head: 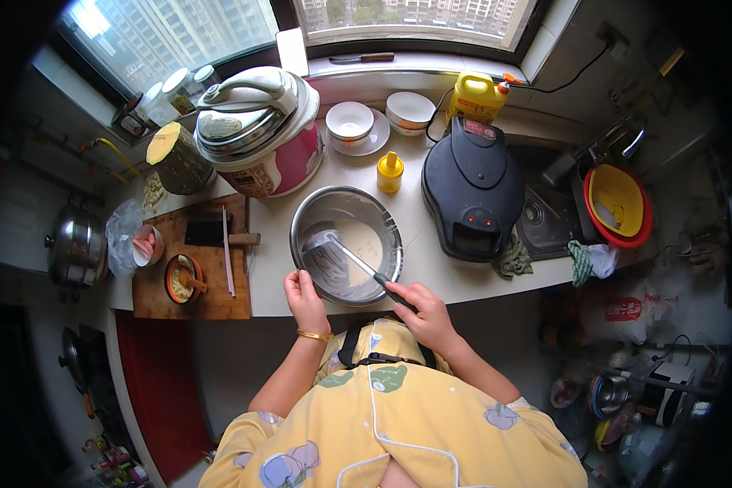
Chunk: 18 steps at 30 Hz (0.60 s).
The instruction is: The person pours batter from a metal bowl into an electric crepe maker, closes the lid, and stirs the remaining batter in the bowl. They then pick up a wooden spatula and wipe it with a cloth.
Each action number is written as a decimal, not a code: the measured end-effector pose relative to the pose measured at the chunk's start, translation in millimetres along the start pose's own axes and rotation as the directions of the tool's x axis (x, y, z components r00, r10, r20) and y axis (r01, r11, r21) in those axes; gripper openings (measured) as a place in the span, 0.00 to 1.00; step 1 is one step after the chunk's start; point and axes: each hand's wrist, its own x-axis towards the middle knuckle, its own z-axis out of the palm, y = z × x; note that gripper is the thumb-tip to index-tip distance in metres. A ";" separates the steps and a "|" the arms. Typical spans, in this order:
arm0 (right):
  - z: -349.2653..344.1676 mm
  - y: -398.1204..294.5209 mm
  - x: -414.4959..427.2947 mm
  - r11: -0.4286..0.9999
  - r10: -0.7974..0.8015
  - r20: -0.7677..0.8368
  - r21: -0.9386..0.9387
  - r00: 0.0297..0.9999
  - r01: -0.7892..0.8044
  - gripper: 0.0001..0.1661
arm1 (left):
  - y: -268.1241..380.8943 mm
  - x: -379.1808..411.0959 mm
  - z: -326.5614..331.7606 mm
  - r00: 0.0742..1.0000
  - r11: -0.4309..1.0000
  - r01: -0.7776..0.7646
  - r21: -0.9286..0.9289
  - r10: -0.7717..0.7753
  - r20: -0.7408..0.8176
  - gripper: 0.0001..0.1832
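A stainless steel mixing bowl (375,206) stands at the counter's front edge, with pale batter (361,241) in its bottom and smears up its wall. My left hand (305,297) grips the bowl's rim at the front left. In my right hand (422,312) is the dark handle of a spatula (357,259); its wide head rests inside the bowl, on the left side, in the batter smears. Behind the bowl stands a small yellow bottle (390,174). To the right sits a black electric griddle (473,177), closed, with red lights lit.
Left of the bowl, a wooden cutting board (149,300) bears a cleaver (210,230), chopsticks (227,256) and a small bowl with a wooden spoon. An electric pressure cooker (262,131) stands behind it. White bowls (349,120) are at the back, a sink (540,213) with basins at right.
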 end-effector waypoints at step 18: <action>-2.4 5.9 -28.4 0.925 0.244 -0.010 0.303 0.970 -0.230 0.13 | -7.3 4.0 -6.4 1.000 1.000 -0.018 -0.012 0.018 0.014 0.10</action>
